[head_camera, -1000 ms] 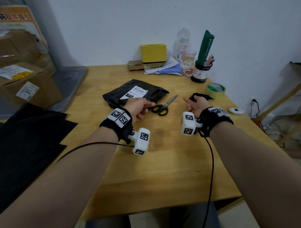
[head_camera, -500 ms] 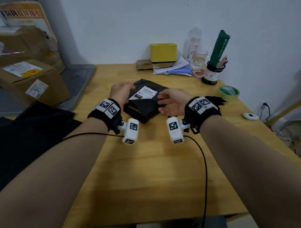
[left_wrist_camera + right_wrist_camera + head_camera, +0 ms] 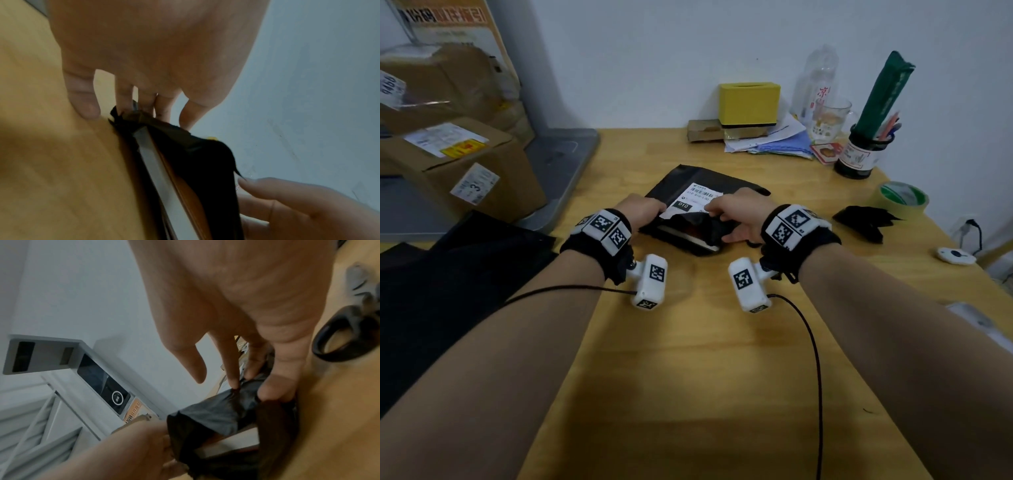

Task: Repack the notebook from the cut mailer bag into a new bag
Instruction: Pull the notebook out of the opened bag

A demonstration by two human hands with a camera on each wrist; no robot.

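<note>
Here, from the head view, the black mailer bag (image 3: pixel 690 192) lies mid-table, nearer than before, its cut mouth gaping. The left hand (image 3: pixel 642 210) grips its left corner. In the wrist views, the right hand (image 3: pixel 257 337) pinches the flap; the notebook (image 3: pixel 162 175) shows pale page edges inside.

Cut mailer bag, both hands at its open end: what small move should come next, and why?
Probably slide the notebook out toward the person. The right hand pinches the upper flap of the black mailer bag and lifts it, the left hand holds the other corner, and the notebook's page edge already shows in the opening, still inside.
</note>
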